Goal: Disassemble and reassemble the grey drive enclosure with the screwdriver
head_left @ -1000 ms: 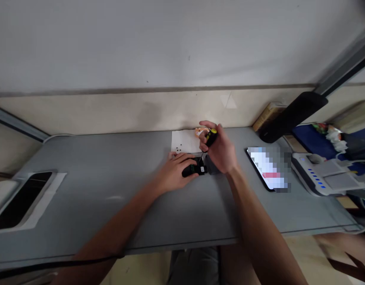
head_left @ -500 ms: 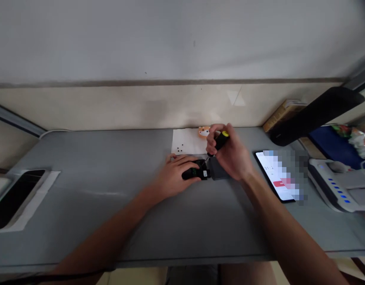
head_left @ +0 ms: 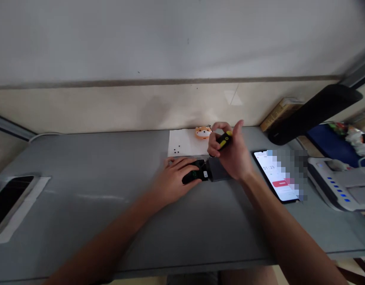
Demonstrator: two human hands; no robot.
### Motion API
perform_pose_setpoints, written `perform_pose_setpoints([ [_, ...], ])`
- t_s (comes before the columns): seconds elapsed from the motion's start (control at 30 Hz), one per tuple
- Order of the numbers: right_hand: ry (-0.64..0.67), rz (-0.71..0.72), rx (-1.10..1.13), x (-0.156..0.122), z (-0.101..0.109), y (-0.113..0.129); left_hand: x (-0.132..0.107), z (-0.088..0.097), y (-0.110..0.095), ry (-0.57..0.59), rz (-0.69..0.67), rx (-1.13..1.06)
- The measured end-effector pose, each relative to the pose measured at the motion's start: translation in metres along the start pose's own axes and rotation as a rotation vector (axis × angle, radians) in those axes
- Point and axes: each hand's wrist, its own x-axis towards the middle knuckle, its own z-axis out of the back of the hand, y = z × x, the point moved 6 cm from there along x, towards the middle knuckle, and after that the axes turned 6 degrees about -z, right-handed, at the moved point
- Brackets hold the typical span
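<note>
My left hand (head_left: 174, 176) lies over a small black device (head_left: 191, 176) on the desk, thumb and fingers on either side of it. Green parts and a small white label show on the device; its exact kind I cannot make out. In my right hand (head_left: 235, 160) is a screwdriver (head_left: 224, 139) with a black and yellow handle, its thin shaft slanting down to the device. The thumb is lifted off the handle while the other fingers stay curled around it. Beside the device, partly under my right hand, sits a dark grey flat block (head_left: 218, 171).
Several tiny dark screws (head_left: 177, 149) lie on white paper (head_left: 184, 138), with an orange animal-faced case (head_left: 203, 132) behind them. Right of my hand are a lit phone (head_left: 273, 174), a black cylinder (head_left: 313, 114) and a power strip (head_left: 339, 184). Another phone (head_left: 13, 200) rests far left.
My right thumb has lifted away and the screwdriver handle has turned within my fingers, showing more yellow. My left hand stays on the device. The view has shifted slightly.
</note>
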Motion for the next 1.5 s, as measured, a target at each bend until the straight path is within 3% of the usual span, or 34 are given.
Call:
perform_pose_setpoints([
  [0.33, -0.035, -0.018, -0.018, 0.001, 0.014, -0.010, -0.001, 0.004, -0.001, 0.013, -0.040, 0.027],
  [0.57, 0.003, -0.029, 0.000, 0.002, 0.004, -0.009, -0.004, 0.003, -0.001, 0.003, -0.086, 0.086],
  [0.7, -0.027, 0.035, 0.015, -0.003, 0.005, 0.000, -0.004, 0.004, -0.002, -0.012, -0.073, 0.104],
  [0.83, 0.014, -0.012, 0.039, -0.005, 0.004, -0.003, -0.004, 0.004, -0.003, -0.020, -0.081, 0.113],
  [0.97, -0.028, 0.055, -0.048, -0.002, 0.002, -0.002, -0.005, 0.004, -0.004, -0.008, -0.106, 0.125],
  [1.1, 0.006, 0.028, -0.056, -0.001, 0.001, -0.002, -0.005, 0.005, -0.006, -0.016, -0.118, 0.143],
  [1.2, 0.012, 0.089, -0.170, -0.002, 0.008, 0.002, -0.006, 0.007, -0.007, -0.034, -0.142, 0.165],
  [1.4, -0.179, 0.226, -0.450, -0.004, 0.019, 0.004, -0.006, 0.007, -0.005, -0.044, -0.178, 0.144],
  [1.5, -0.132, 0.262, -0.453, -0.005, 0.011, 0.004, -0.006, 0.007, -0.005, -0.052, -0.187, 0.145],
])
